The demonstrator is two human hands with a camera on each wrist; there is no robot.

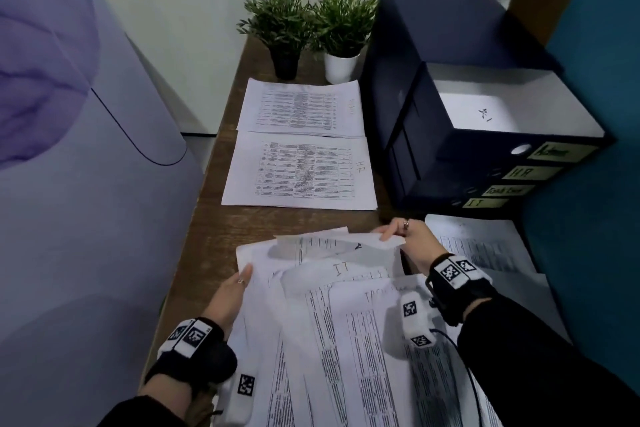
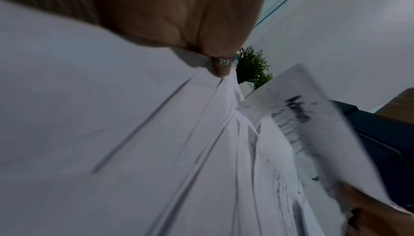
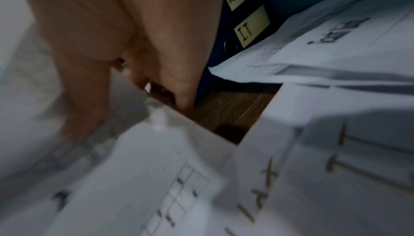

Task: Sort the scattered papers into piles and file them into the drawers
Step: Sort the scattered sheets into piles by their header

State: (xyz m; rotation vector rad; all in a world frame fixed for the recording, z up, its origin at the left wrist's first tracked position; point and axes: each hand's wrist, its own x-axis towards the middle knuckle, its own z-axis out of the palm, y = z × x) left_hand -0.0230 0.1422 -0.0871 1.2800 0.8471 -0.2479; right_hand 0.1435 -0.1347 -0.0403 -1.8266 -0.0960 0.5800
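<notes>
Gripping the left edge of the fanned loose papers (image 1: 346,305) at the near end of the wooden table (image 1: 221,229), the left hand (image 1: 230,295) is holding the bunch while the right hand (image 1: 407,239) is pinching the far right corner of the top sheet (image 1: 332,243). Two sorted piles are lying flat farther along the table, the HR pile (image 1: 299,172) nearer and a second pile (image 1: 301,107) just before two potted plants (image 1: 311,21). Beside them on the right, the dark drawer unit (image 1: 433,45) is standing with its top drawer (image 1: 502,104) pulled out.

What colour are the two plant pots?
One is a black pot, the other a white pot; best seen in head view.
</notes>
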